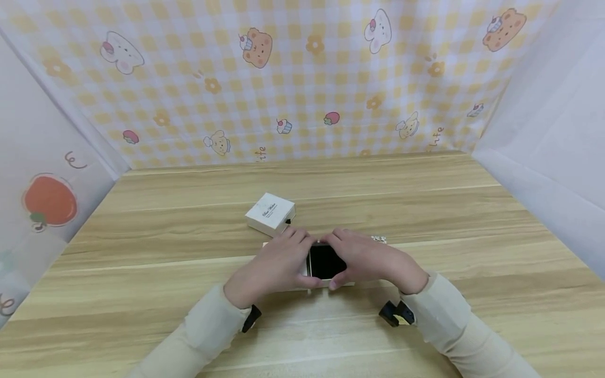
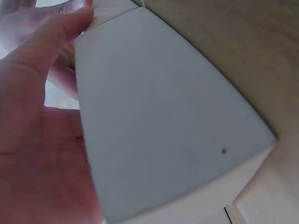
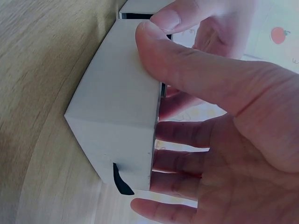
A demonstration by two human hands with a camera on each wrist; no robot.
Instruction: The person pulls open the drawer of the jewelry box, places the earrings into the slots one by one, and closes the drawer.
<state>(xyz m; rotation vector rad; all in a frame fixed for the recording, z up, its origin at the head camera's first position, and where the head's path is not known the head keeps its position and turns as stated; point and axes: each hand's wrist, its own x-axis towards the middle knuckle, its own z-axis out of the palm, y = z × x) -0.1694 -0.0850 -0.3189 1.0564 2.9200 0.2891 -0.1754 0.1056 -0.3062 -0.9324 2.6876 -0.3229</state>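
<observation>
A white drawer-style jewelry box lies in front of me, its outer sleeve (image 2: pixel 163 116) on the left and its tray (image 3: pixel 112 74) slid partly out to the right. Black lining (image 1: pixel 326 261) shows in the tray between my hands. My left hand (image 1: pixel 279 260) grips the sleeve, thumb along the near side and fingers over the far side. With my right hand (image 1: pixel 366 260) I hold the tray the same way, thumb near the joint. A black ribbon tab (image 3: pixel 121 179) sticks out of the tray's end. Both thumbs come close together at the front.
Behind my left hand stands a second white box (image 1: pixel 269 212) with dark lettering and a black tab. A small silvery, shiny thing (image 1: pixel 378 239) lies just beyond my right hand. The wooden table (image 1: pixel 165 210) meets a yellow checked curtain (image 1: pixel 302 79) at the back.
</observation>
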